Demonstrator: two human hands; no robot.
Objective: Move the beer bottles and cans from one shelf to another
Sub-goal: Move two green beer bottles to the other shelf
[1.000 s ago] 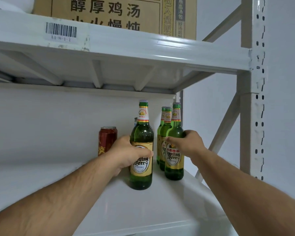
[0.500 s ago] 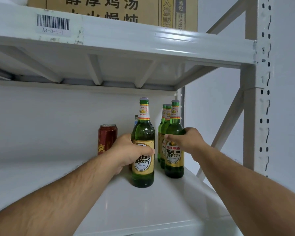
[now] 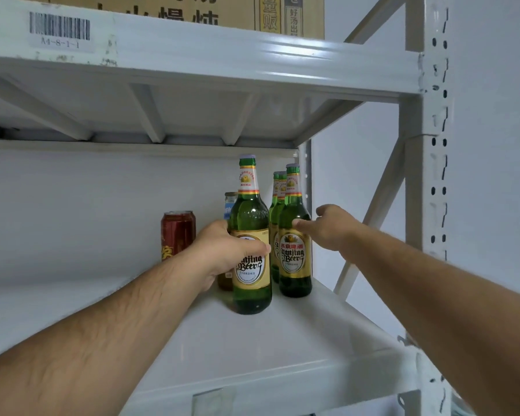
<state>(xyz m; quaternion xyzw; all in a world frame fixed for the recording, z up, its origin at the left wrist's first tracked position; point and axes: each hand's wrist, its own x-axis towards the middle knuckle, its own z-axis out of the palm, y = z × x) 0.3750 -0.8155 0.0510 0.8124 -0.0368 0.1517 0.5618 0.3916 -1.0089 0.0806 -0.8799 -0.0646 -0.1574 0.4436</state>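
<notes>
Two white shelves fill my view: the upper shelf (image 3: 222, 55) at twelve o'clock carries a cardboard box (image 3: 237, 13) and a barcode label (image 3: 59, 28), and the lower shelf (image 3: 252, 349) holds the drinks. At three o'clock stands the perforated upright post (image 3: 433, 175).

Crowded at the back right corner are two more green bottles (image 3: 275, 211), partly hidden behind the front pair. A red can (image 3: 177, 232) stands at nine o'clock from my left hand, and a small blue-labelled bottle (image 3: 230, 205) peeks out just behind the bottle I hold.

My left hand (image 3: 222, 253) is wrapped around the front beer bottle (image 3: 250, 250), thumb across its gold label, the bottle upright on the shelf. My right hand (image 3: 327, 228) has its fingers spread loose, fingertips touching the shoulder of the second beer bottle (image 3: 294, 244), which stands just at three o'clock from the first.
</notes>
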